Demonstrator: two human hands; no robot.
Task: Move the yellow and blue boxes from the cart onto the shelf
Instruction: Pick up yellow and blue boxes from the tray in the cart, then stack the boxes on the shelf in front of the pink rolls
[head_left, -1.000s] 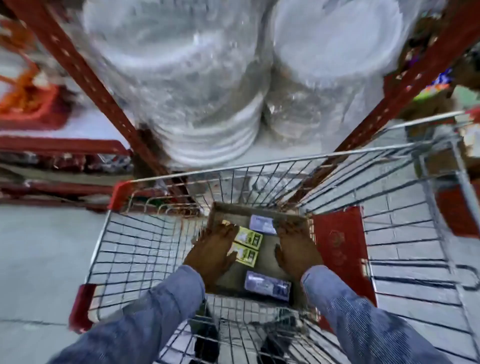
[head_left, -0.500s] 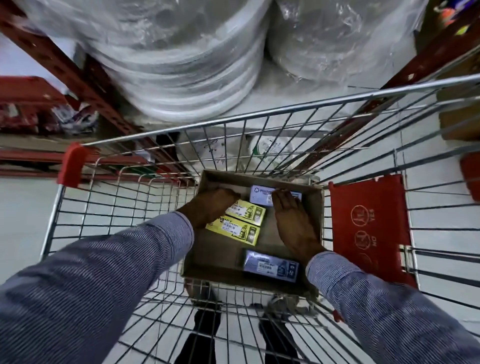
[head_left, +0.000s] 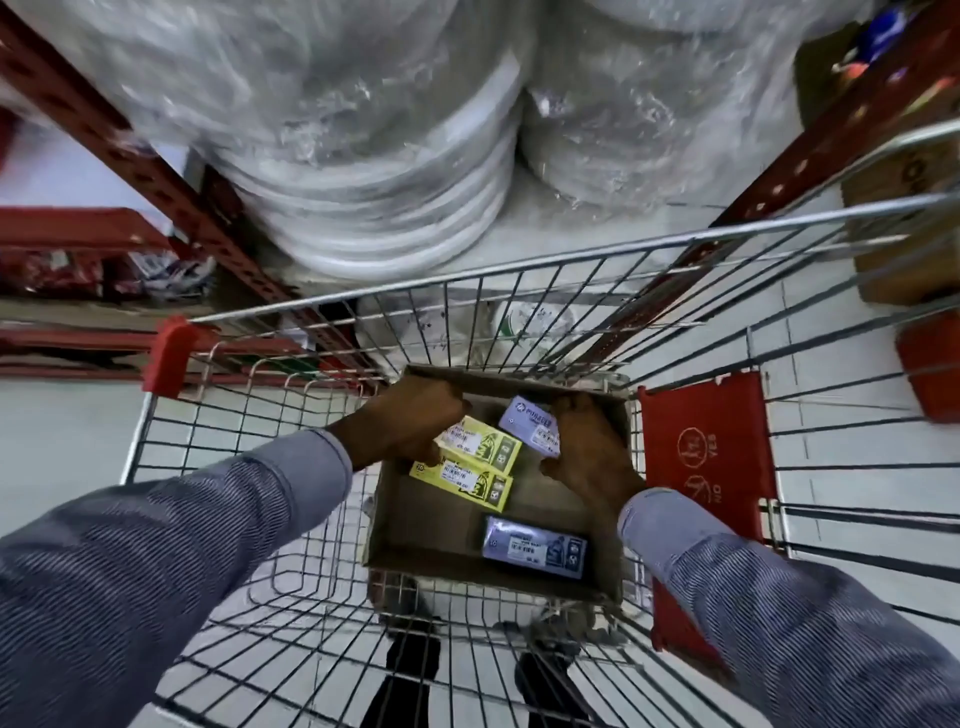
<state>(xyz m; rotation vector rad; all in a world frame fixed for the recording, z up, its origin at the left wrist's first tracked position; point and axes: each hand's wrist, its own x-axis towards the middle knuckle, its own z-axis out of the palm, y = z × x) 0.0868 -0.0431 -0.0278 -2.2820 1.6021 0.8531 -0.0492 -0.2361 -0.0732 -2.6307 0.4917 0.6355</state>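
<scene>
Both hands are down inside a shallow cardboard tray (head_left: 415, 540) that sits in the wire cart (head_left: 218, 499). The left hand (head_left: 410, 421) is curled over the far-left end of the upper yellow box (head_left: 480, 442), thumb near its lower edge; whether it has truly pinched the box I cannot tell. The right hand (head_left: 587, 447) lies with fingers bent over the tilted blue box (head_left: 530, 432) at the tray's far wall, resting on it and not clearly gripping.

The 2 yellow boxes lie side by side, touching, long axes running left to right with a slight downward slant; the lower yellow box (head_left: 462, 478) is just beneath the left hand. A second blue box (head_left: 535, 546) lies apart in the near-right corner, closer to the right arm.

The tray walls are low, so lifting straight up looks easy. The shelf (head_left: 613, 228) stands past the cart's front rim, crowded with plastic-wrapped stacks of plates (head_left: 374, 156), leaving little bare room.
</scene>
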